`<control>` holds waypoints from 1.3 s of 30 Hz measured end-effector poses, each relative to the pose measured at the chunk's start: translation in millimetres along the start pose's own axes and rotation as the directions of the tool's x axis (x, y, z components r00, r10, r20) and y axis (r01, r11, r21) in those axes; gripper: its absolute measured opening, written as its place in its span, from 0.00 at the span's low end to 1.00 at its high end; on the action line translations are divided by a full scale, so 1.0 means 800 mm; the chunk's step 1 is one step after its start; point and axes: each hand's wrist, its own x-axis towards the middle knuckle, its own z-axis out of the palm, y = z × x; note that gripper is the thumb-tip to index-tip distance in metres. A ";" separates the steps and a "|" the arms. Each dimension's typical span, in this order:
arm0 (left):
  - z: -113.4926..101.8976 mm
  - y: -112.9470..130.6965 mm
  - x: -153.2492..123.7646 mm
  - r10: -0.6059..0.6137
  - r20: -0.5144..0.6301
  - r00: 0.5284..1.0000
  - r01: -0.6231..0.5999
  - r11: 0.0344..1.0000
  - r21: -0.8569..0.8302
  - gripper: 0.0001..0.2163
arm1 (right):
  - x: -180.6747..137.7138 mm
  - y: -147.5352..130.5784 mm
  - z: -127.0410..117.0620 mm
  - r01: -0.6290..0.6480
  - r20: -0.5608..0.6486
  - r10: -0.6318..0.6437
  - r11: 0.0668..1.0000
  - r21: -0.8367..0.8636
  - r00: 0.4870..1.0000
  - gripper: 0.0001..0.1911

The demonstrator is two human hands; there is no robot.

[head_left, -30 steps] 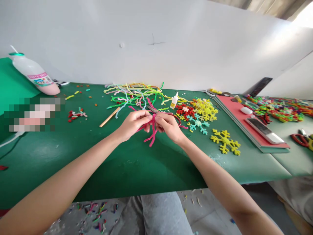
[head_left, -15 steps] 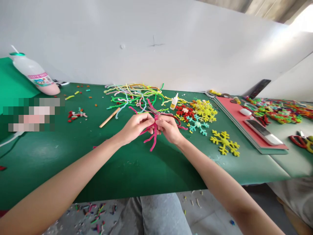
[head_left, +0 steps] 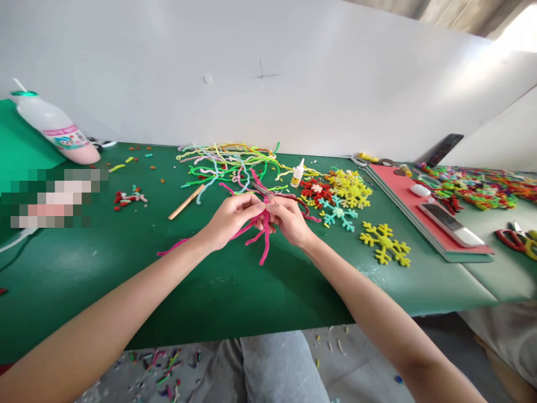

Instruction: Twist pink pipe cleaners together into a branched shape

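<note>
Between my two hands is a bundle of bright pink pipe cleaners (head_left: 265, 238), its ends spreading out in several directions. My left hand (head_left: 236, 219) is closed, thumb and fingers pinching the bundle near its middle. From the other side my right hand (head_left: 290, 219) pinches the same spot, its fingertips meeting the left ones. A pair of scissors (head_left: 302, 208) with dark red handles lies just behind the right hand, partly hidden by it. One long pink strand reaches left beneath my left forearm. The exact joint under the fingertips is hidden.
Loose pastel and green pipe cleaners (head_left: 210, 162) lie behind my hands, near a wooden stick (head_left: 187, 202). To the right are a small glue bottle (head_left: 297, 173), a yellow snowflake (head_left: 385, 244), a stack of yellow ones (head_left: 350, 189) and a red folder (head_left: 419, 193). A drink bottle (head_left: 54, 131) leans at left.
Both hands keep their pinch on the pink bundle in nearly the same place. A long pink strand now stretches further out to the left, and the lower ends have shifted slightly.
</note>
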 end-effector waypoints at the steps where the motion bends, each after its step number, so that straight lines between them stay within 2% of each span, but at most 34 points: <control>1: -0.002 0.000 0.001 -0.015 0.027 1.000 0.014 0.999 0.031 0.11 | 0.000 -0.002 -0.002 -0.011 0.028 0.012 0.999 -0.035 1.000 0.18; 6: -0.012 -0.001 0.006 -0.022 0.074 0.997 0.008 0.982 0.190 0.11 | 0.000 -0.007 -0.009 -0.059 0.086 0.075 0.982 -0.181 0.993 0.16; 14: -0.013 -0.005 0.007 0.021 0.069 0.997 -0.033 0.982 0.188 0.10 | 0.000 -0.010 -0.012 -0.036 0.124 0.067 0.972 -0.234 0.990 0.14; 16: -0.011 -0.007 0.006 0.047 0.045 0.998 -0.054 0.984 0.171 0.10 | 0.000 -0.008 -0.011 -0.023 0.104 0.046 0.976 -0.216 0.994 0.14; 19: -0.009 -0.011 0.004 0.077 0.004 0.997 -0.077 0.988 0.133 0.09 | 0.001 0.000 -0.007 0.007 0.032 -0.004 0.995 -0.097 0.999 0.14; 26: -0.004 -0.018 0.004 0.042 -0.027 0.999 -0.045 0.994 -0.096 0.07 | 0.002 0.006 0.003 0.011 -0.037 -0.009 0.999 0.051 0.999 0.16; 34: -0.007 -0.013 0.004 0.065 -0.021 0.998 -0.066 0.997 -0.044 0.08 | 0.003 -0.005 -0.008 -0.031 0.095 0.025 0.998 0.062 0.995 0.16; 39: -0.009 -0.016 0.005 0.074 -0.043 0.996 -0.075 0.997 -0.026 0.10 | 0.003 -0.009 -0.011 0.020 0.071 -0.019 1.000 -0.021 0.997 0.16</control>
